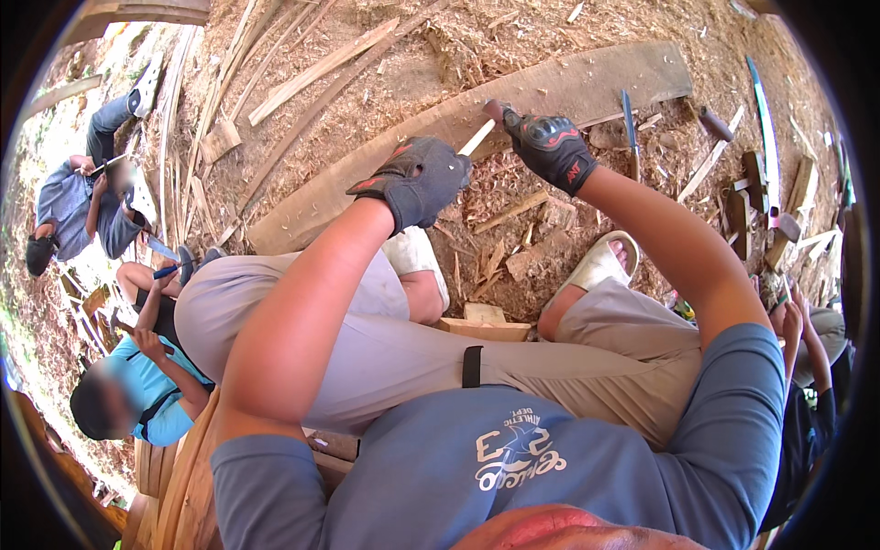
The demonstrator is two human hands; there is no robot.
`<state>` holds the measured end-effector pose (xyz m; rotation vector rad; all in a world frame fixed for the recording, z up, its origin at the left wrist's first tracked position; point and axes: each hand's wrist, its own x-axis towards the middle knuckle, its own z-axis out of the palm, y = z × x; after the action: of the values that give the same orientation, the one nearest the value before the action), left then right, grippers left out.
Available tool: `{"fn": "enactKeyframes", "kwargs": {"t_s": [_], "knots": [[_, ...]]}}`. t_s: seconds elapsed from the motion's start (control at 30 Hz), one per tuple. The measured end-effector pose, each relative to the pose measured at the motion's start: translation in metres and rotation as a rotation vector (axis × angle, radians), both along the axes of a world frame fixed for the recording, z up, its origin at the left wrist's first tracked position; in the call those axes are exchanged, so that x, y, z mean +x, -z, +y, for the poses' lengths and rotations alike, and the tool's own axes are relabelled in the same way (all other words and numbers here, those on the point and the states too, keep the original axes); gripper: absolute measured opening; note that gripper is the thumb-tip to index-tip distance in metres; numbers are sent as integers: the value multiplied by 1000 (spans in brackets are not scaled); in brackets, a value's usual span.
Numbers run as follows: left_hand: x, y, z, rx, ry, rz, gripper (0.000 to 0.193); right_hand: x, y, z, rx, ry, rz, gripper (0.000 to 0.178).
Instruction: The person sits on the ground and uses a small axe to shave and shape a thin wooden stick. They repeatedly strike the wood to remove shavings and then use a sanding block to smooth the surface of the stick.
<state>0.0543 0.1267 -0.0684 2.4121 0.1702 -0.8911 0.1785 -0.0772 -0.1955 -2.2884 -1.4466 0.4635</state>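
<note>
Both my hands wear black gloves with red marks and are raised in front of me over the wood-littered ground. My left hand (417, 181) is closed around the lower end of a pale, slim strip (477, 138), which looks like wood and points up toward my right hand. My right hand (550, 151) is closed in a fist at the strip's upper end. A short brown piece (495, 109) sticks out of that fist; whether it is a handle is unclear. Behind both hands a long, curved-looking plank (568, 84) lies on the ground.
A long blade (764, 128) and a narrower one (629, 124) lie to the right, near wood blocks (739, 218). Long wood strips (321, 73) lie at the far left. Two people sit on the left, one (165, 376) in light blue; another (807, 412) is on the right.
</note>
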Motion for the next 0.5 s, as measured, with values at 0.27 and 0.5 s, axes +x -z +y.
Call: {"fn": "enactKeyframes", "kwargs": {"t_s": [0.27,0.5], "knots": [[-3,10,3,14,88,-16,36,-25,-21,7,72,-144,-166,49],[6,7,4,94,98,50,29,-50,-50,11,159,-143,-133,42]]}}
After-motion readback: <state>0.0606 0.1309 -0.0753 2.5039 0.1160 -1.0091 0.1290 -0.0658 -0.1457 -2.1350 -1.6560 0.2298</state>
